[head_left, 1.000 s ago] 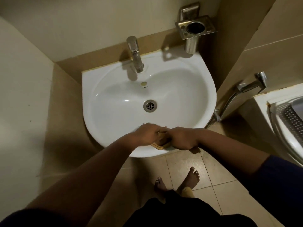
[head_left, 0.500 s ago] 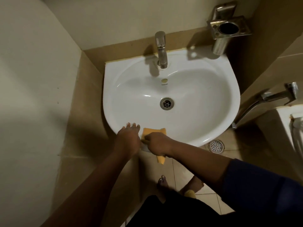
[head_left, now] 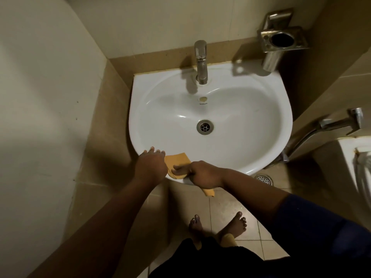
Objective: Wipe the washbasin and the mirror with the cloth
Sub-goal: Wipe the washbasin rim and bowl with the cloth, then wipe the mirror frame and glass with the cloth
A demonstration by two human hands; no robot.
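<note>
My right hand (head_left: 202, 174) grips the orange cloth (head_left: 177, 161) on the front rim of the washbasin (head_left: 241, 117), one end hanging below my fist. My left hand (head_left: 150, 167) rests just beside the cloth on the rim, fingers straight over the edge.

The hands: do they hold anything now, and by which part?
The right hand grips the orange cloth near its middle on the washbasin's front rim, one end hanging below. The left hand holds nothing; it rests beside the cloth.
</note>
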